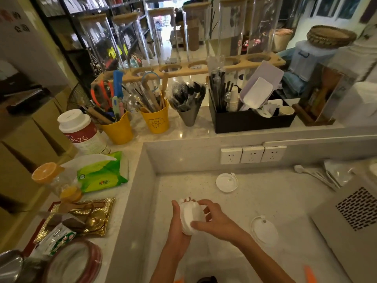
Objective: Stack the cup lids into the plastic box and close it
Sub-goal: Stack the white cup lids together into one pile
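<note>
— Where have the lids got to?

— Most are in a white stack of cup lids (191, 216), on edge between both hands over the pale counter (234, 250). The left hand (179, 227) cups it from the left side and beneath, palm against the stack, fingertips curling up over the far edge. The right hand (212, 219) closes on the other side, its thumb pressed flat on the near face of the stack and its fingers spread over the top and right rim.

— So both hands are gripping?

— Yes, both wrapped round that one stack, fingers narrow around it.

— Any loose ones?

— Two. One single lid (227, 182) lies flat on the counter beyond the hands, below the wall sockets (252, 154). Another lid (264, 229) lies just right of the right wrist, apart from it
</note>
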`<state>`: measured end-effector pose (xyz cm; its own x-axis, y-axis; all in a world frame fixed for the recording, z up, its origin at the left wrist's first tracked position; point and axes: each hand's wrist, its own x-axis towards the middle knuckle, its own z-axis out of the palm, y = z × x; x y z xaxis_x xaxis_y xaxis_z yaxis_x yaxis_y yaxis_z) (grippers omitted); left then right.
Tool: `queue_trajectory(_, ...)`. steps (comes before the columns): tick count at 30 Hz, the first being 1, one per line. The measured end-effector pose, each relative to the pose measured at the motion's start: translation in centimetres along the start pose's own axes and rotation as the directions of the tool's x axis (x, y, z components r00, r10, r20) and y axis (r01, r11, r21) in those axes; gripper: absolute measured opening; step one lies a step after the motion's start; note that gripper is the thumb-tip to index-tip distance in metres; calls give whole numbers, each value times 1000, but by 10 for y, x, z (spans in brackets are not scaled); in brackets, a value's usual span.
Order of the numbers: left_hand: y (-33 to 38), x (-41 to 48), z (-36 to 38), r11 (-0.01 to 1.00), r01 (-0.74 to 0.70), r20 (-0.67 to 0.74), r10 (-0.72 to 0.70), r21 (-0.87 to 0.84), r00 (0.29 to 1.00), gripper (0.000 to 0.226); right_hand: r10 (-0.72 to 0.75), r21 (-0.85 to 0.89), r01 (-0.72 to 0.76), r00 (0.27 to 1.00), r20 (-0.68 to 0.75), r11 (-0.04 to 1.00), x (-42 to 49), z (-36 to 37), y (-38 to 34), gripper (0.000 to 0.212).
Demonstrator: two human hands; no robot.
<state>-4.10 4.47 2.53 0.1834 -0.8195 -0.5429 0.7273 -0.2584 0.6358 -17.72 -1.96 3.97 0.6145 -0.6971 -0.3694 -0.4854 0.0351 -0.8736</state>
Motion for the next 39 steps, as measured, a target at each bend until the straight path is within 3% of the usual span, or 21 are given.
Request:
queue_trajectory(10,0,-7,15,1000,10,61,-11,9,998,74,-53,-91,42,991,-119,995,-7,12,0,90)
queue_trajectory(13,0,-1,13,1000,12,78,-13,17,997,62,-44,-129,39,999,-33,991,1,-1,0,88)
queue_trajectory(16,4,9,9,999,-24,111,21,31,994,40,-12,-48,14,999,47,999,25,-29,-4,75)
queue_trajectory(18,7,15,5,999,-33,80,32,11,996,37,57,-94,-65,995,-85,993,53,-50,-1,77)
queue_trajectory(20,9,20,1,999,-38,35,39,-25,999,42,88,-267,-166,956,-279,949,86,-70,11,73)
queue_trajectory(22,9,22,-3,999,-37,6,37,-37,999,42,126,-425,-283,924,-360,860,114,-82,25,77)
queue_trajectory(26,9,22,-14,996,-27,-50,23,-80,998,41,182,-628,-335,937,-298,702,143,-88,55,87)
queue_trajectory(30,11,18,-22,990,-36,-55,29,-139,998,38,14,-766,-236,959,-284,599,143,-81,75,65)
queue_trajectory(33,11,14,-24,983,-44,-59,34,-177,998,42,3,-550,-205,939,-344,810,132,-81,69,60)
queue_trajectory(36,8,9,-21,978,-53,-75,39,-200,996,48,51,-77,-94,900,-434,993,105,-84,54,52)
queue_trajectory(37,7,7,-18,979,-57,-83,42,-195,996,51,99,139,-44,901,-422,989,93,-83,48,49)
queue_trajectory(39,3,2,-10,985,-76,-103,60,-158,993,57,180,530,-15,948,-261,848,65,-77,33,48)
